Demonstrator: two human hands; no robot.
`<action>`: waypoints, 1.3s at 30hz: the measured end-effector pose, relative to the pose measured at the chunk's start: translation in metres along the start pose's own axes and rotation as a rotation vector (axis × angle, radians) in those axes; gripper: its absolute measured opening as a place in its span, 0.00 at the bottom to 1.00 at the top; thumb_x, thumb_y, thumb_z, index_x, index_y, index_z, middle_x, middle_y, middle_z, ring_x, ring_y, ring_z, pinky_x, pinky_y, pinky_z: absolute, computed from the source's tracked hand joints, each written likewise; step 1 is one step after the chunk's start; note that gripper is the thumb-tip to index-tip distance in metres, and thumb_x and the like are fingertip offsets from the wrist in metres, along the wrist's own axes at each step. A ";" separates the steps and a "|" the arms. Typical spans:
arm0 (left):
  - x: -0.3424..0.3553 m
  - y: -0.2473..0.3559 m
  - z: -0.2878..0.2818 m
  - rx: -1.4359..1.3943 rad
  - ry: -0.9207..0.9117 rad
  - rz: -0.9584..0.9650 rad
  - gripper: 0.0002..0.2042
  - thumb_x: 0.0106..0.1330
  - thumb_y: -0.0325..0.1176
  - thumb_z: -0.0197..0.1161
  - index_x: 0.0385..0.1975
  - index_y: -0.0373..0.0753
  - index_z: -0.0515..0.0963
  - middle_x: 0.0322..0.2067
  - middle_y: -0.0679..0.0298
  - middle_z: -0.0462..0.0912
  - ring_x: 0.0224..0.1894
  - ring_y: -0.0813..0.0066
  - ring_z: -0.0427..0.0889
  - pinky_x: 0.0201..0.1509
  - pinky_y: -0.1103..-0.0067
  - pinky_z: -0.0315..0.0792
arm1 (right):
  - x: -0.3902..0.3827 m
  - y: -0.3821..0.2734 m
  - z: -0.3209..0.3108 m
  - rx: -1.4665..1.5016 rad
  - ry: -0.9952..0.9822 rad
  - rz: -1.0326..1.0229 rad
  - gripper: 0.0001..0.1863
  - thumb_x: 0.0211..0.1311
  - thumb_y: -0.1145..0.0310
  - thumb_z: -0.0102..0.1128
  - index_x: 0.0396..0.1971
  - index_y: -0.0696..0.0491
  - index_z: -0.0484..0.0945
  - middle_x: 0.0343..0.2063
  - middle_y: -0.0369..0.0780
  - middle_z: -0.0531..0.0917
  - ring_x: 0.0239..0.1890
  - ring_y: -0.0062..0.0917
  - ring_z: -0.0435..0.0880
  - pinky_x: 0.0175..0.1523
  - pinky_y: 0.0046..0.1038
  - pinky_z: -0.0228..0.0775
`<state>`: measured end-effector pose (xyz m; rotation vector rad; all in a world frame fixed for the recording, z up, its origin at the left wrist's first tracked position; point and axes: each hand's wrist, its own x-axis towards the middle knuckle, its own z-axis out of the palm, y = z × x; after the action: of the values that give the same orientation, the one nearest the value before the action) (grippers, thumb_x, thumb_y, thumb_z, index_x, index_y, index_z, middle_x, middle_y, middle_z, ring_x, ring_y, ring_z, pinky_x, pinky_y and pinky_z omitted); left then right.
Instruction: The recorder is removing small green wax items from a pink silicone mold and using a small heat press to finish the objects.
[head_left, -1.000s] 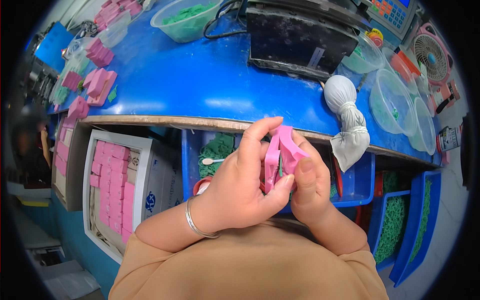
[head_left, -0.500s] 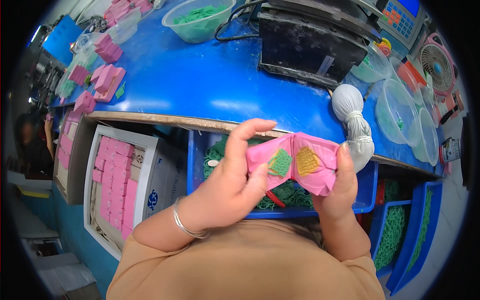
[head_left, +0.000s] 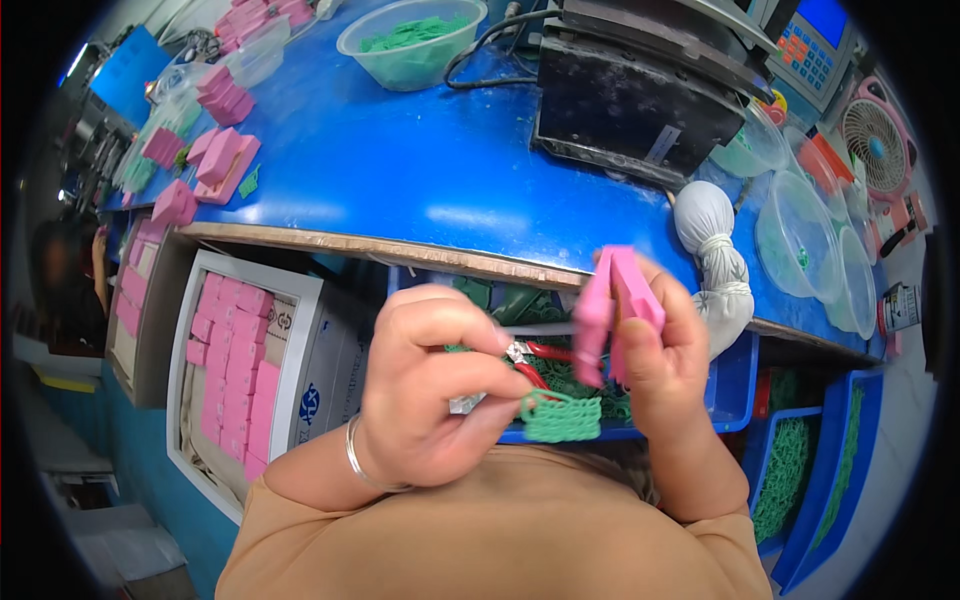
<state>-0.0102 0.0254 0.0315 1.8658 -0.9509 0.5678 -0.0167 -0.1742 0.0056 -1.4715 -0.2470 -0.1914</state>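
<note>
Green lattice pc [head_left: 562, 418] has come out of the pink mold [head_left: 624, 285]: half a sec ago it lay in the mold's L half, opened flat w/ both hands on it. Now the pc hangs from L hand [head_left: 425, 385], pinched btwn thumb & index fingertips; mold's folded up, gripped by R hand [head_left: 675, 345] only. Hands apart, each clamped on its own item. Pc sits btwn the hands, nearer L & toward the body; mold stands upright just L of R thumb, a bit blurred, gap btwn its halves.

Under both hands: blue drawer [head_left: 735, 385] w/ green strands, plus red-handled tool [head_left: 550, 351], metal end right behind L fingertips; can't tell if they touch. Beyond the hands: blue bench [head_left: 400, 170], w/ black machine [head_left: 630, 115] ahead of R hand, white cloth bundle [head_left: 704, 215] at bench edge just past R hand, clear bowls [head_left: 795, 225] farther R. L of L forearm: white-rimmed box [head_left: 306, 310] w/ stacked pink blocks [head_left: 235, 355]. R of R forearm: blue trays [head_left: 872, 410] w/ green strands.
</note>
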 end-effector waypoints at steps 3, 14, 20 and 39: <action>-0.006 0.004 0.011 -0.880 0.126 -0.501 0.11 0.56 0.26 0.62 0.38 0.35 0.72 0.32 0.62 0.73 0.30 0.76 0.70 0.35 0.80 0.65 | 0.022 -0.013 0.000 -0.754 0.026 -0.398 0.18 0.40 0.71 0.70 0.21 0.55 0.64 0.41 0.51 0.73 0.41 0.36 0.75 0.46 0.29 0.65; -0.011 -0.016 0.024 -1.406 0.146 -0.944 0.07 0.62 0.24 0.58 0.40 0.34 0.74 0.36 0.62 0.78 0.37 0.79 0.77 0.43 0.83 0.72 | 0.007 -0.021 0.020 -0.453 -0.190 -0.244 0.06 0.44 0.77 0.59 0.23 0.58 0.72 0.18 0.39 0.72 0.18 0.31 0.71 0.23 0.27 0.62; 0.015 -0.018 0.015 -0.941 0.193 -0.891 0.07 0.62 0.23 0.55 0.39 0.34 0.70 0.33 0.63 0.78 0.33 0.82 0.76 0.39 0.83 0.73 | 0.017 -0.008 0.010 -0.662 -0.100 -0.478 0.05 0.44 0.77 0.61 0.23 0.56 0.74 0.21 0.40 0.74 0.23 0.33 0.73 0.28 0.32 0.64; 0.036 -0.037 0.005 -0.820 -0.611 -0.601 0.48 0.48 0.55 0.68 0.63 0.32 0.50 0.60 0.55 0.55 0.61 0.64 0.59 0.60 0.71 0.60 | 0.018 0.015 -0.021 -0.065 -0.350 -0.386 0.31 0.46 0.44 0.63 0.39 0.56 0.75 0.24 0.40 0.81 0.22 0.33 0.79 0.30 0.29 0.71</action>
<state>0.0411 0.0173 0.0352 1.4319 -0.7542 -0.7056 0.0056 -0.1938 -0.0052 -1.5061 -0.8171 -0.2527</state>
